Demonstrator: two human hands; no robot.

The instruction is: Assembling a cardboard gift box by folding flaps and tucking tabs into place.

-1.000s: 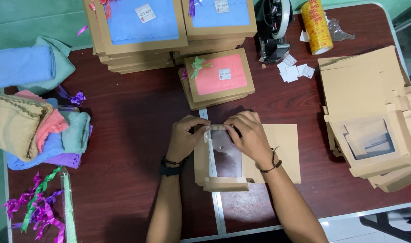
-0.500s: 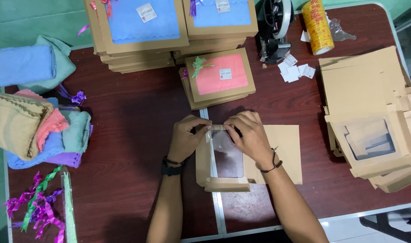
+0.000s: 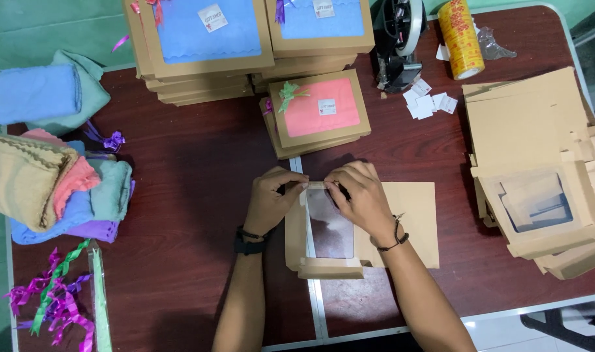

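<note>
A brown cardboard window box (image 3: 330,257) with a clear plastic pane lies half folded at the table's middle front. My left hand (image 3: 269,201) pinches the box's far flap from the left. My right hand (image 3: 361,197) presses the same far edge from the right, fingers curled over it. Both thumbs meet at the top flap. Under the box, to the right, lies a flat brown cardboard sheet (image 3: 415,218).
Finished boxes with blue and pink cloths (image 3: 318,109) are stacked at the back. A tape dispenser (image 3: 400,39), a yellow tape roll (image 3: 461,29) and small white labels (image 3: 429,103) sit back right. Flat box blanks (image 3: 538,163) pile at right. Folded towels (image 3: 50,182) and ribbons (image 3: 53,303) lie left.
Both hands stay on the box's far flap; the fingers have shifted slightly along the edge. Nothing else has moved.
</note>
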